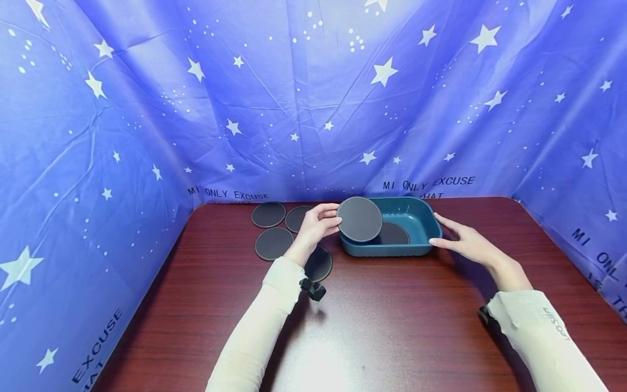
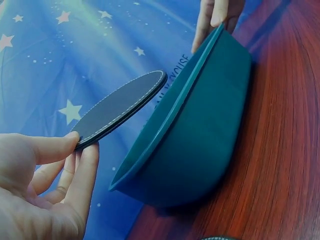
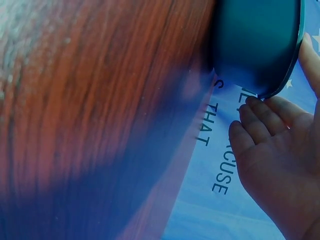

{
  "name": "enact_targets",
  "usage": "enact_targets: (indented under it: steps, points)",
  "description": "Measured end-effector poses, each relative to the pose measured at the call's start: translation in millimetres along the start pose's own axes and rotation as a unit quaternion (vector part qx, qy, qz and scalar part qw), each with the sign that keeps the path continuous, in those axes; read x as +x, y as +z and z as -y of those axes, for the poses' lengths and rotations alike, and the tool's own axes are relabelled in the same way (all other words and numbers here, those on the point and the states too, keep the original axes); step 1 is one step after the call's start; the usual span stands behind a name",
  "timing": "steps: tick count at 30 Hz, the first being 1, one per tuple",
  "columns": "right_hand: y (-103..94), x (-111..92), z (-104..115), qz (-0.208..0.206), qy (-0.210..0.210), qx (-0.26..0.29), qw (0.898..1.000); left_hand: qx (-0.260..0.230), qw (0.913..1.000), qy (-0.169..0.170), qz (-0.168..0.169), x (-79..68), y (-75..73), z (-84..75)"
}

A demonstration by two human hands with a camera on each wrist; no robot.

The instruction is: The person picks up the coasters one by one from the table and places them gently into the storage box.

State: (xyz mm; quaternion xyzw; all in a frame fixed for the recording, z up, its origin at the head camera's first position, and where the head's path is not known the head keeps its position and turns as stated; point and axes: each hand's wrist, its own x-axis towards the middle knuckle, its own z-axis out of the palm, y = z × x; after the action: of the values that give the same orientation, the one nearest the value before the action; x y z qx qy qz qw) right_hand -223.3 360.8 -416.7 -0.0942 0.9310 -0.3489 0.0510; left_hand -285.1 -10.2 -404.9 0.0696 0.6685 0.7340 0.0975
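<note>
Lying flat on the worktop [image 1: 382, 305], a near disc [image 1: 320, 265] shows partly below the left hand [image 1: 315, 224]. That hand pinches the held disc [image 1: 360, 219] between thumb and fingers, its round face tilted toward the head camera, above the left end of the basin [image 1: 387, 251]. The right hand [image 1: 465, 241], thumb and fingers apart, touches the opposite end. The basin's long axis runs crosswise between the hands; an inner disc [image 1: 394, 234] lies inside. Left of the left hand lie other discs [image 1: 272, 244].
</note>
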Motion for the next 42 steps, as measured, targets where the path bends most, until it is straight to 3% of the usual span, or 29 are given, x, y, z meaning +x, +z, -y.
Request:
enact_targets:
  steps: [17,25,36,42]
  points:
    - [1.4,1,-5,-0.002,-0.003,0.009,1.0,0.011,0.9999,-0.011,0.0,12.5,25.6,-0.8]
    - [2.5,1,-6,-0.003,-0.002,0.003,1.0,0.076,0.997,-0.007,0.01,21.0,37.2,3.1]
    - [2.5,1,-5,-0.005,-0.004,-0.002,1.0,0.2,0.9796,0.021,0.012,23.2,55.1,7.6]
    - [2.7,1,-6,-0.005,-0.004,0.005,1.0,0.263,0.964,0.028,0.022,26.9,63.3,9.9]
